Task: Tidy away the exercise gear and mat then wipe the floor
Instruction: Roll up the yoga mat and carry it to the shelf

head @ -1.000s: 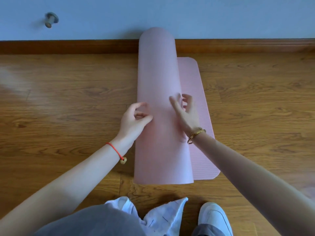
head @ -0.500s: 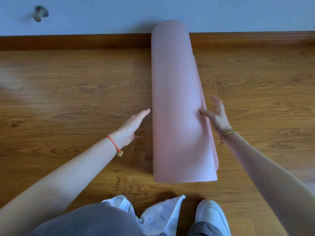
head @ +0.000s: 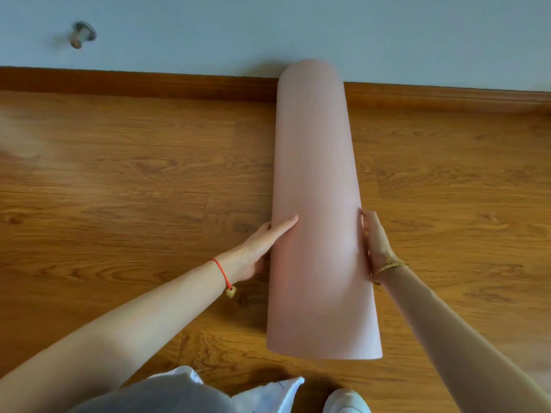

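Mat (head: pixel 316 204): pink, fully rolled, lying on the wood floor (head: pixel 134 189) and pointing away from the person. Its near end sits just past a white shoe (head: pixel 346 400) and a white cloth (head: pixel 268 394) at the bottom edge. Mid-roll, the left hand (head: pixel 259 248) presses flat on the left side with fingers straight, and the right hand (head: pixel 375 242) lies flat along the right side, so the roll is squeezed between the palms with nothing curled round it. It is probably light, soft foam that springs open if let go. The loose outer edge isn't visible, so a clamp across the middle or an arm round it looks safest. There is bare floor on both sides. The far end reaches the skirting board (head: pixel 149 84) under the wall (head: pixel 417 40); whether it touches can't be told. A door stop (head: pixel 82 34) sits well apart at far left.
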Demonstrator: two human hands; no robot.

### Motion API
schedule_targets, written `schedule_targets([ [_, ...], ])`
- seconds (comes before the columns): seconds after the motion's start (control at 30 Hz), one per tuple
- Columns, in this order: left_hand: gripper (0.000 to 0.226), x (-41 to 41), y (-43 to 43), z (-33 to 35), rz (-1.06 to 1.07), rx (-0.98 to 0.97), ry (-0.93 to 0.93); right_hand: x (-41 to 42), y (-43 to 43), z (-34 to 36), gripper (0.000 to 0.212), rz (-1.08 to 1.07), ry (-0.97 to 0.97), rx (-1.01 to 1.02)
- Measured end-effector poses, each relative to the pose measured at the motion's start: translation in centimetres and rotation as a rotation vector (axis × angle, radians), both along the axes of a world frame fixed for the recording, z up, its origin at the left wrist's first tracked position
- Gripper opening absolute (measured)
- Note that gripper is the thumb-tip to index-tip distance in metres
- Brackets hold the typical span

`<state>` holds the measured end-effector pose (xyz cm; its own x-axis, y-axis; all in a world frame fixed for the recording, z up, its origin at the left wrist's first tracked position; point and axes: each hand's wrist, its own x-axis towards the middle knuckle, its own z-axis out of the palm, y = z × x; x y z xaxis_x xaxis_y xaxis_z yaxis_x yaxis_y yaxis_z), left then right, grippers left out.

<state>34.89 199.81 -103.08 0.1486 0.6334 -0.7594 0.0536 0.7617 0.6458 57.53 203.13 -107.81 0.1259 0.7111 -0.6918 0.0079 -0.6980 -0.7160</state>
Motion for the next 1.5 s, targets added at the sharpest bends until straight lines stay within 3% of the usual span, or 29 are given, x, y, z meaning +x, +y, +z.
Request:
schedule_targets([
  [0.07, 0.058, -0.3, 0.0, 0.1, 0.027, 0.019, -0.009, -1.0, 0.1, 0.2, 0.097, 0.031, -0.046, 0.044],
  [0.13, 0.053, -1.2, 0.0, 0.6, 0.063, 0.050, -0.004, -2.5, -0.1, 1.4, 0.114, 0.070, -0.070, 0.101],
  [0.23, 0.045, -3.9, 0.0, 1.9, 0.122, 0.100, 0.023, -5.4, 0.3, 3.1, 0.111, 0.153, -0.050, 0.125],
  [0.5, 0.048, -14.3, -4.2, 5.3, 0.411, 0.252, 0.075, -17.1, 2.1, 6.9, 0.131, 0.464, -0.012, 0.179],
  [0.9, 0.041, -29.3, -20.0, 9.8, 1.013, 0.378, 0.144, -39.9, -4.3, 12.7, 0.124, 1.057, 0.178, 0.223],
  [1.03, 0.053, -32.6, -27.8, 9.6, 1.202, 0.373, 0.202, -47.0, -10.1, 13.2, 0.083, 1.269, 0.249, 0.219],
  [1.07, 0.052, -33.4, -29.7, 9.6, 1.240, 0.377, 0.214, -48.8, -11.6, 13.2, 0.081, 1.315, 0.247, 0.210],
  [1.17, 0.053, -35.6, -34.8, 10.3, 1.377, 0.350, 0.244, -54.2, -15.7, 13.9, 0.095, 1.451, 0.180, 0.175],
  [1.3, 0.060, -38.3, -41.0, 11.4, 1.553, 0.306, 0.250, -60.9, -21.7, 15.5, 0.096, 1.590, 0.202, 0.138],
  [1.5, 0.045, -41.7, -50.5, 12.4, 1.781, 0.271, 0.283, -68.9, -32.4, 16.0, 0.095, 1.761, 0.242, 0.153],
])
